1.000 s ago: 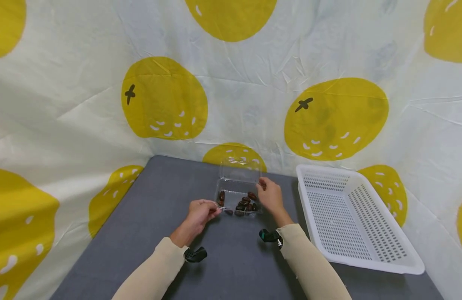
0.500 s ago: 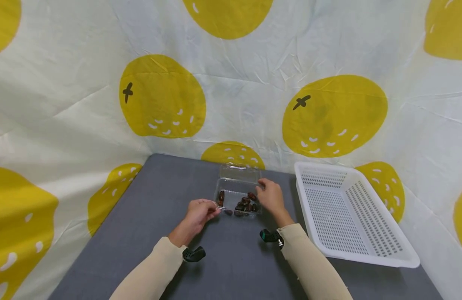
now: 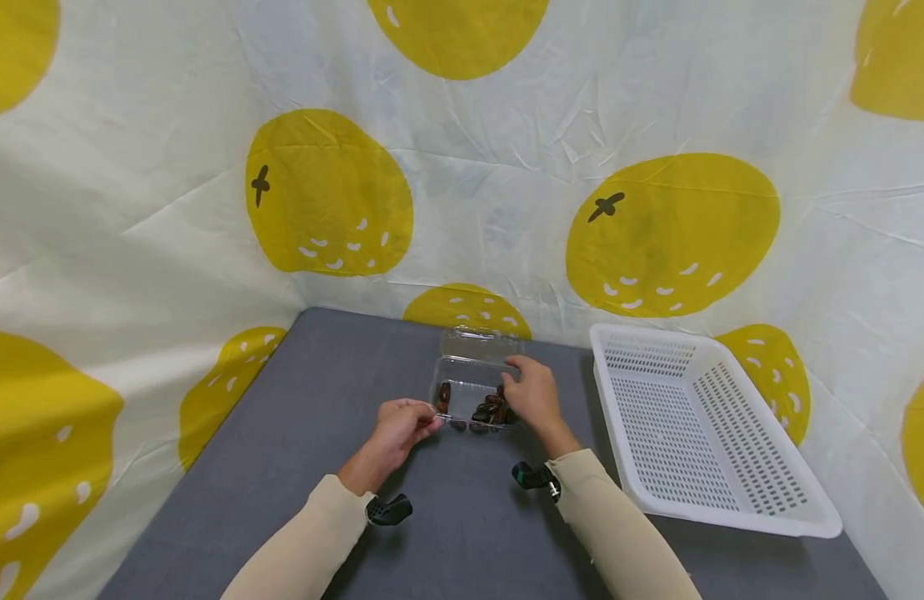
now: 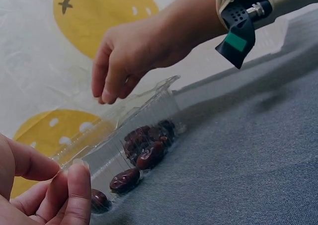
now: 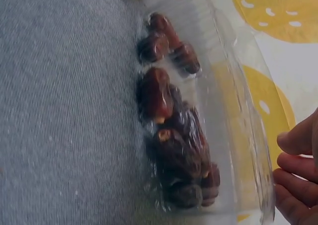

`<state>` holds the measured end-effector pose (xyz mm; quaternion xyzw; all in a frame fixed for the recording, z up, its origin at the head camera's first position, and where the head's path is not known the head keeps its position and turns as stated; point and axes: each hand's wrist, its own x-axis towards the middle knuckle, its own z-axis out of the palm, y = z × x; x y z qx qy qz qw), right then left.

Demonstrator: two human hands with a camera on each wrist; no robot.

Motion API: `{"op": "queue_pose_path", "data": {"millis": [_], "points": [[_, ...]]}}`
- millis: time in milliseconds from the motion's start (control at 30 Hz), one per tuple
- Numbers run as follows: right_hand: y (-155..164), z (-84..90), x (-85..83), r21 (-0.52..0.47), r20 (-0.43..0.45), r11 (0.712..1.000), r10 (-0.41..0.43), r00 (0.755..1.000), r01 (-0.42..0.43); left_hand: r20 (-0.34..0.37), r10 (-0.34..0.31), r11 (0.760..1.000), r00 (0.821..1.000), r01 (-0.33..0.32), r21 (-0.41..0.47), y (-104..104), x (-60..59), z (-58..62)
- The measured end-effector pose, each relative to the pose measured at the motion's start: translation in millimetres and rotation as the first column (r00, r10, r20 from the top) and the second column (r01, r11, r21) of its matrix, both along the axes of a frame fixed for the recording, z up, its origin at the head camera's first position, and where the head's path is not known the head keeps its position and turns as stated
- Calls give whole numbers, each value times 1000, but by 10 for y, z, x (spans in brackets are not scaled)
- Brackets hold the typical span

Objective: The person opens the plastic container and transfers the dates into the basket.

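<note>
A: Head view, quick. Where's everything, and what's your grip?
B: My left hand pinches the near left corner of the clear container, on the grey table, left of the white basket. Dates inside: mostly a heap near right, a few at left. My right hand is over the right side.
A: Risk there?
B: One corner pinned, so a bump from my right could swivel the container. The lid, folded back on the far side, could flop onto my fingers if I tug the rim.
A: Left wrist view?
B: Thumb and fingertips on the rim. Thin, bendy plastic, I'd guess; squeeze too hard and it buckles or slips. My right fingers hang bent above the container, nothing visible between them.
A: Right wrist view?
B: Right fingers loosely curled by the right rim; can't tell if they touch it. Dates look glossy and packed, so lifting one may drag its neighbours or slip from my fingertips.
</note>
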<state>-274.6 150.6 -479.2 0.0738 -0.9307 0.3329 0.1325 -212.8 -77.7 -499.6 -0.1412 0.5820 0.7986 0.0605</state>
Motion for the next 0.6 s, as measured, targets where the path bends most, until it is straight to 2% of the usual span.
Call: {"op": "queue_pose_path", "data": {"millis": [233, 600], "points": [[-96, 26, 13, -43, 19, 998, 50, 999, -49, 17, -3, 1000, 1000, 3, -6, -6, 0, -12], [-252, 61, 17, -59, 64, 991, 126, 990, -122, 16, -10, 1000, 1000, 10, 1, 1, 8, -9]]}}
